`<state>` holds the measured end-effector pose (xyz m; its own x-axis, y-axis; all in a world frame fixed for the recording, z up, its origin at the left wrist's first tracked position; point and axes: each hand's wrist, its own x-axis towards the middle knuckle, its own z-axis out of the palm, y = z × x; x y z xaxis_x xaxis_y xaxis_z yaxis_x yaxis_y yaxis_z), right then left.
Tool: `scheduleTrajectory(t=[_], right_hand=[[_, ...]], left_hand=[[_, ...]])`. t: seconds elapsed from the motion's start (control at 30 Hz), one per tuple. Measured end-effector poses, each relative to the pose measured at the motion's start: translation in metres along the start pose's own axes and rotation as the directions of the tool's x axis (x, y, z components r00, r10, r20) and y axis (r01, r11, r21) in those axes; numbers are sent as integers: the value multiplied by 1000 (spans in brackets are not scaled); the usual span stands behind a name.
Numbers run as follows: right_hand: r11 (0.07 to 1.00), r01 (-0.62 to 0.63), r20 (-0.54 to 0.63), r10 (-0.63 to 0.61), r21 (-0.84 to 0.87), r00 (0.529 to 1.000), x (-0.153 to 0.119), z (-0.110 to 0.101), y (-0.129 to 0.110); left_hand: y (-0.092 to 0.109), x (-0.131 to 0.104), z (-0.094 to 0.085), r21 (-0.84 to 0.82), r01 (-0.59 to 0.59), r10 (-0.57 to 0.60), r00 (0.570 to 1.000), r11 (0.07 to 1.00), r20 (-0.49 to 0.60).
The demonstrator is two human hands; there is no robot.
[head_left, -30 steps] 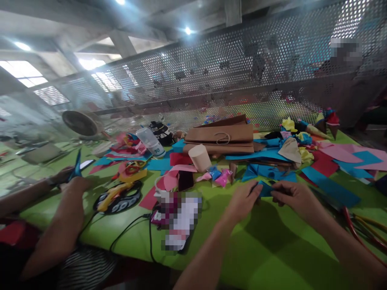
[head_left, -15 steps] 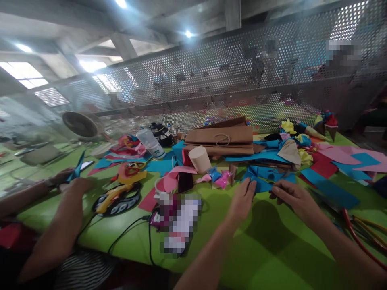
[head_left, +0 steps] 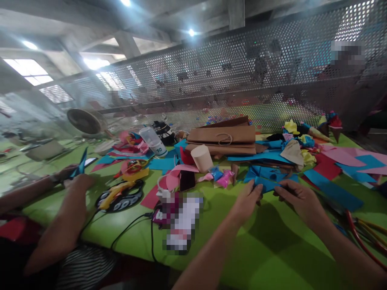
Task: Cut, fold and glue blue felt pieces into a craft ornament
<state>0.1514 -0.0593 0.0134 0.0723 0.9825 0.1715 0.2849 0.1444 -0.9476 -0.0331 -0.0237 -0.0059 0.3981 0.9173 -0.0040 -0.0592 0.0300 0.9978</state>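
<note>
A small piece of blue paper (head_left: 267, 185) is stretched between my two hands, just above the green table (head_left: 272, 257). My left hand (head_left: 247, 202) pinches its left end between thumb and fingers. At the other end, my right hand (head_left: 298, 198) has its thumb and fingertips closed on the paper. Right behind my hands lie more folded blue paper pieces (head_left: 256, 171). To their left sit small pink and blue shiny wrapped bits (head_left: 225, 178) and a cream paper roll (head_left: 201, 158).
At left, a co-worker's hands (head_left: 79, 180) hold blue paper. A glue gun (head_left: 116, 194) lies on a black tray. A phone (head_left: 184, 225) with cables is left of my arm. Brown paper (head_left: 222, 139) lies at the back; scissors (head_left: 363, 231) with red and yellow handles are at right.
The view has shifted slightly, so things appear a little further right. Both my hands keep their grip on the blue paper, which now shows more clearly between them.
</note>
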Motion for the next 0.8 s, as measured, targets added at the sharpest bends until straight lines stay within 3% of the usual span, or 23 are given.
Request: scheduleTrajectory(t=[0.1,0.27,0.37,0.63,0.8], right_hand=[[998,-34,-5,34,54,999,0,-1,-3],[993,-67,61,61,94,996,2,-1,-6],[993,-94,50,91,71,995,3,-2,-5],[979,-135,-105,153,155,983,9,-10,3],[967,-165,-78,183,196,980,9,-10,3]], left_hand=[[2,0,0,53,-40,38,998,998,45],[6,-2,0,262,-103,111,994,959,-15],[9,-3,-2,337,-140,148,989,931,3],[13,1,-11,188,-37,33,999,982,22],[13,3,-10,109,-42,45,999,993,-26]])
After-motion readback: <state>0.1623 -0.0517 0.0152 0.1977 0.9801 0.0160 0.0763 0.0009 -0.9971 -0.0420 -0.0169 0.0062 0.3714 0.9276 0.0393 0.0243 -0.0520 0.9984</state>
